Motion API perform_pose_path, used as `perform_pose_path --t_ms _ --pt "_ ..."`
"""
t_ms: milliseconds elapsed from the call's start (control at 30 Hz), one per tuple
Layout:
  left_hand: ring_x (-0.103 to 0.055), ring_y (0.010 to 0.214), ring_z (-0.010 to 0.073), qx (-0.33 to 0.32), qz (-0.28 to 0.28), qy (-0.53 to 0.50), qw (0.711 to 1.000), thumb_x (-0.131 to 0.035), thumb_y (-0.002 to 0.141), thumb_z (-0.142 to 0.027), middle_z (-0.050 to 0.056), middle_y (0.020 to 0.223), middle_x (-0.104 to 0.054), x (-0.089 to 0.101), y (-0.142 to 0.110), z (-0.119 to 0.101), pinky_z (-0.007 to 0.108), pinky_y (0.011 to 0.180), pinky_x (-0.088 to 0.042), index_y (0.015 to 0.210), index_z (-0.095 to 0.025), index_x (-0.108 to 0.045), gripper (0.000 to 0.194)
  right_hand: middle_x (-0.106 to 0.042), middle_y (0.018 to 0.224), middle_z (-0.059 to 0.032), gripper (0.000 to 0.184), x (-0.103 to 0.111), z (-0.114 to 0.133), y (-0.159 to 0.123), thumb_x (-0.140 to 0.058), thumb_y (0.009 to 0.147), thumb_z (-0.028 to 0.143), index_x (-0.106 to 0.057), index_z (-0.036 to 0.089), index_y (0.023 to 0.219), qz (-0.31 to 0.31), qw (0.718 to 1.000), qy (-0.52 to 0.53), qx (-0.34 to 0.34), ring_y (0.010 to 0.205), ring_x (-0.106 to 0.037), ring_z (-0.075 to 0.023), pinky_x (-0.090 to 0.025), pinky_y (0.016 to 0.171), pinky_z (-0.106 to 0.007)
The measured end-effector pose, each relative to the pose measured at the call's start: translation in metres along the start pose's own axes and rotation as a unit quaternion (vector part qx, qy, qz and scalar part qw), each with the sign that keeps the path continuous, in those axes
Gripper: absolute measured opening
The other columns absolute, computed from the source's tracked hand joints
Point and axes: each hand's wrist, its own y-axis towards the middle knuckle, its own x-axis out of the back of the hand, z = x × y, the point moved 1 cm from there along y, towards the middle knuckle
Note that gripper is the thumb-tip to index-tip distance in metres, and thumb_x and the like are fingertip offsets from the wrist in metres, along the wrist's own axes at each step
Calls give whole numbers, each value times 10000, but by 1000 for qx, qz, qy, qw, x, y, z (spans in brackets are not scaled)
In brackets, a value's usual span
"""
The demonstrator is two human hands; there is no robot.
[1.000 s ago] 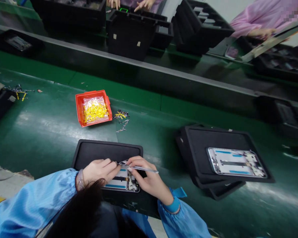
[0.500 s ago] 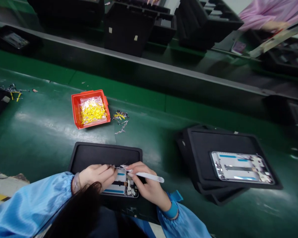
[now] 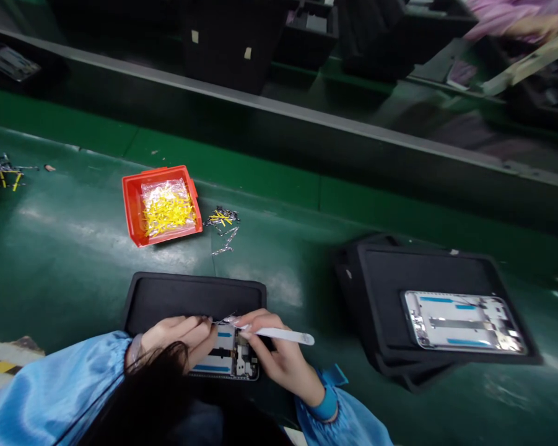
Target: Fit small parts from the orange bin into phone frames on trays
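My left hand (image 3: 179,337) sits low, left of centre, its grip pressed together in a pinch on a thin metal sliver (image 3: 223,321), too small to make out properly. My right hand (image 3: 279,352) is just beside it, its grip closed around a white plastic pry tool (image 3: 283,335), whose tip runs under my fingers toward the sliver. Both hands are over the upper edge of a smartphone frame (image 3: 227,358), which lies flat in a black rubber tray (image 3: 190,296) at bottom centre, partly hidden by them. My blue sleeves (image 3: 51,384) cover both forearms.

Further right, a second smartphone frame (image 3: 462,322) lies in another black tray (image 3: 427,266), tilted across a stack of trays. Above my tray, on the green tabletop (image 3: 97,248), stands an orange bin (image 3: 130,204) holding a clear bag of yellow pieces (image 3: 167,207). Just to its right lies a small tangle of metal strips with yellow tabs (image 3: 223,226). A grey rail (image 3: 279,102) crosses the frame behind these, with black crates (image 3: 232,43) beyond it. At the upper right, a co-worker's pink sleeve (image 3: 506,9) shows.
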Motion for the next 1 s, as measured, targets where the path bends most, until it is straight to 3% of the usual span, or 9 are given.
perform_pose_path --t_ms 167,400,600,800,1000 --pt "-578 752 114 14 -7 -9 1000 -386 887 -42 3 865 -660 2 2 2 178 641 -479 955 -163 -643 291 -613 892 -66 114 0 0 0 -446 940 163 -489 243 1009 9 1000 5 3 880 -653 -175 -573 773 -325" --pt "-570 746 102 3 2 3 1000 -455 892 -83 -1 872 -648 -2 0 2 165 625 -478 993 -155 -624 209 -626 888 -67 140 0 0 1 -452 930 143 -509 245 1006 2 1000 -3 21 867 -663 -190 -582 754 -344" --pt "-566 691 94 30 -21 -10 999 -391 907 -62 -8 840 -641 -2 3 1 174 562 -470 942 -152 -620 249 -637 904 -66 199 -2 -3 -3 -489 896 92 -522 251 1012 12 998 -39 38 877 -661 -194 -580 743 -345" --pt "-582 809 107 6 1 -4 1000 -483 886 -91 12 901 -649 -4 -2 2 152 661 -479 1032 -153 -601 197 -637 886 -49 161 -7 -5 -5 -517 887 109 -499 254 954 -8 1000 -22 19 837 -670 -182 -571 715 -330" --pt "-586 749 100 22 -4 -12 1000 -413 916 -89 5 862 -657 -6 -2 0 156 604 -463 1029 -155 -605 232 -612 872 -54 123 -12 -6 -7 -467 923 152 -449 255 988 -37 997 -51 40 847 -655 -197 -565 700 -355"
